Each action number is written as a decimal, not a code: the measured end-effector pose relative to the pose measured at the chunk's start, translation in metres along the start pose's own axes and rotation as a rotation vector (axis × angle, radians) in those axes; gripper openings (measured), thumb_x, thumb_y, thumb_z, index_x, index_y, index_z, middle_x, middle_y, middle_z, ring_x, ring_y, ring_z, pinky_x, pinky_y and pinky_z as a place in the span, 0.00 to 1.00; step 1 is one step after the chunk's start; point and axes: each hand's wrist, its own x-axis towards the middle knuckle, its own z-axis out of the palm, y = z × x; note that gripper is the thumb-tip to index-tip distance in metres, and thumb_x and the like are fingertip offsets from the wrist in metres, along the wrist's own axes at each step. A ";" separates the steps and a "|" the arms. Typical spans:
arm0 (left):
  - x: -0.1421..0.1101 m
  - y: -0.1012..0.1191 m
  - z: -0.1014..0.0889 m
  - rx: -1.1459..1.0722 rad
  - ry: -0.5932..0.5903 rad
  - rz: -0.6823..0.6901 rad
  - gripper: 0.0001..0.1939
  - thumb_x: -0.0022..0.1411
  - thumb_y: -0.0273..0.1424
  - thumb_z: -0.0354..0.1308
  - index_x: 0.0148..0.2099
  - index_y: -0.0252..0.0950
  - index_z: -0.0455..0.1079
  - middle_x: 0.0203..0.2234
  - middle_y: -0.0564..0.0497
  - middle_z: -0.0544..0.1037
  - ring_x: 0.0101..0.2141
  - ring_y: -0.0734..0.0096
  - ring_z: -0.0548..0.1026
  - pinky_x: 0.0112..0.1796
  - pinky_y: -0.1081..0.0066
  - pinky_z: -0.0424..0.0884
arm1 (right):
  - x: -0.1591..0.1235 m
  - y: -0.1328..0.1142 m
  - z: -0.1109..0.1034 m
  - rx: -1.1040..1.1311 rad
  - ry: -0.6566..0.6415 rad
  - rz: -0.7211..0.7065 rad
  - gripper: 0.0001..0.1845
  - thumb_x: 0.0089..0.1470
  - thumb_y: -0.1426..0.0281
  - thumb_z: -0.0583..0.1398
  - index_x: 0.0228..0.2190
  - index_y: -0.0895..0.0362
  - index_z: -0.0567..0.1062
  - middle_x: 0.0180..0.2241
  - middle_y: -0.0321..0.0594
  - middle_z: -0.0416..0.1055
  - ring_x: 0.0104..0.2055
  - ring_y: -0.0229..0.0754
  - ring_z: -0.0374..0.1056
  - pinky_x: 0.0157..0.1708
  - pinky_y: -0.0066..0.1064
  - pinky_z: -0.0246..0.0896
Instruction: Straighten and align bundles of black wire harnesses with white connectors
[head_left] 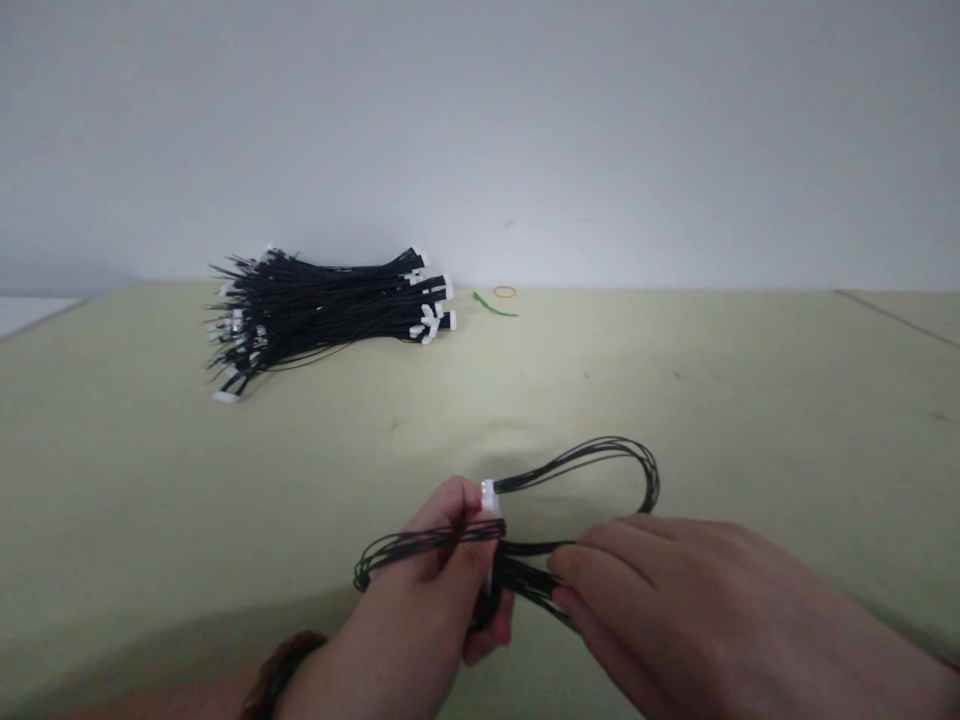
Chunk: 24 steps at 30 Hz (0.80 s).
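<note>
Near the front of the table, my left hand (439, 590) is closed around a bunch of black wires with white connectors. One white connector (489, 495) sticks up at its fingertips. From it a loop of thin black wires (611, 447) arcs over to the right. A second loop bends back to the left across my left thumb. My right hand (667, 600) is closed on the wires to the right of the connector, its thumb and fingers pressed together. The lower part of the bunch is partly hidden behind both hands.
At the back left of the pale yellow table (720, 440) lies a large pile of black wire cables (330, 300) with white connectors at both ends. An orange rubber band (505, 292) and a green strip (493, 306) lie to its right, near the pale wall (525, 130).
</note>
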 end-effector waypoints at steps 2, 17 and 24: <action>0.000 -0.004 0.000 0.002 -0.047 -0.013 0.10 0.59 0.39 0.52 0.30 0.39 0.62 0.12 0.59 0.64 0.14 0.80 0.58 0.16 0.79 0.53 | 0.009 -0.002 0.000 0.044 0.003 0.018 0.10 0.45 0.81 0.57 0.24 0.54 0.64 0.23 0.29 0.65 0.21 0.36 0.59 0.20 0.29 0.48; -0.005 0.010 0.009 0.000 0.091 -0.128 0.09 0.54 0.36 0.57 0.32 0.39 0.61 0.15 0.62 0.63 0.15 0.84 0.61 0.17 0.83 0.58 | 0.016 0.078 -0.055 1.232 -0.387 0.023 0.15 0.58 0.63 0.54 0.26 0.57 0.75 0.21 0.34 0.71 0.23 0.34 0.68 0.27 0.27 0.62; -0.004 0.007 0.010 -0.020 0.095 -0.100 0.12 0.50 0.40 0.60 0.30 0.40 0.61 0.14 0.62 0.62 0.14 0.82 0.60 0.15 0.82 0.55 | 0.029 0.086 -0.055 1.104 0.436 0.260 0.30 0.63 0.63 0.35 0.27 0.53 0.73 0.28 0.26 0.67 0.19 0.24 0.55 0.18 0.23 0.46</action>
